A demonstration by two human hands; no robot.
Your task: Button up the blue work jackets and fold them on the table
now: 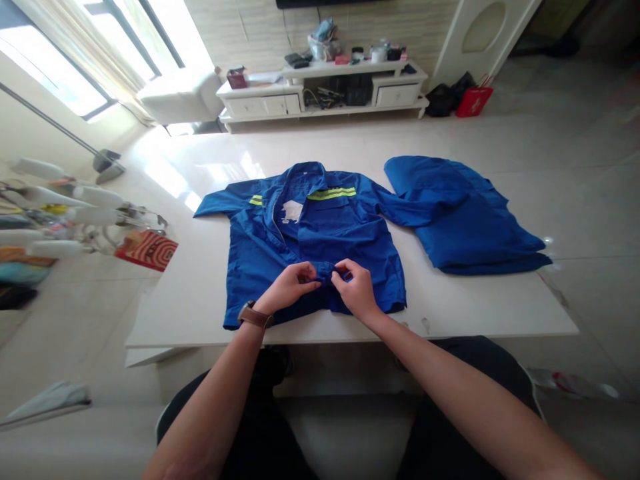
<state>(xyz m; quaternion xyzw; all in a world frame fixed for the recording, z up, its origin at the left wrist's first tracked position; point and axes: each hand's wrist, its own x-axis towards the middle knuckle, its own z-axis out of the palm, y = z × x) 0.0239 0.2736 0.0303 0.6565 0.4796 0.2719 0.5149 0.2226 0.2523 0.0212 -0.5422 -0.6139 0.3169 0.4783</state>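
A blue work jacket point(340, 223) with yellow-green reflective stripes lies spread on the white table point(180, 307), its collar away from me. The front is partly open, and a white patch shows inside. My left hand point(295, 283) pinches the gathered lower front edge of the jacket. Close beside it, my right hand point(354, 285) grips the same bunched edge between thumb and fingers. The small part between my fingertips is too hidden to make out. A second folded blue garment point(465, 220) lies to the right, touching the jacket's sleeve.
The table's near edge runs just in front of my knees. To the left are a red striped bag point(147, 250) and a rack with white rollers point(95, 197). A white TV cabinet point(265, 105) stands by the far wall, with a red bag point(474, 100) on the floor beside it.
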